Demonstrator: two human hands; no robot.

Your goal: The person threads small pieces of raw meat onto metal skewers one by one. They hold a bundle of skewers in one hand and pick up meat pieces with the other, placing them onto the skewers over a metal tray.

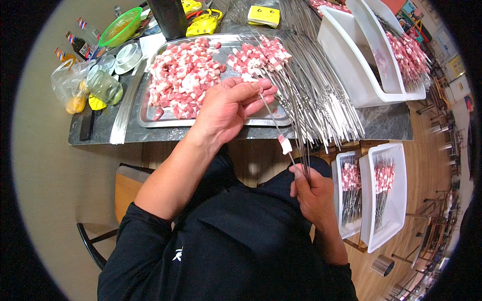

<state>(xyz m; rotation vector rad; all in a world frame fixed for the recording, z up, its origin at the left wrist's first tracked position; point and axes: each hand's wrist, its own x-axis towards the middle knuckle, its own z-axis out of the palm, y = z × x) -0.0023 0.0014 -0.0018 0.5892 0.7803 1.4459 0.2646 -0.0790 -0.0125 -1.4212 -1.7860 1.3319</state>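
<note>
My left hand (pixel 229 105) is over the front of a metal tray (pixel 180 123), its thumb pressed toward the fingers around a small bit of meat, mostly hidden. One thin metal skewer (pixel 272 114) runs from those fingertips down to my right hand (pixel 310 190). Partway along it sits a threaded pink-and-white meat piece (pixel 285 145). My right hand grips this skewer's lower part together with a few bare skewers (pixel 304 154). Left in the tray is a heap of raw meat chunks (pixel 184 79); at its right lie loaded meat skewers (pixel 260 56).
Bare metal skewers (pixel 327 94) spread over the table's right side, some past its edge. White plastic bins (pixel 350 56) stand beyond them. Lower right, white bins (pixel 391 218) hold loaded skewers. Another skewer bundle (pixel 128 109), a glass jar (pixel 103 86) and a green basket (pixel 120 28) are left.
</note>
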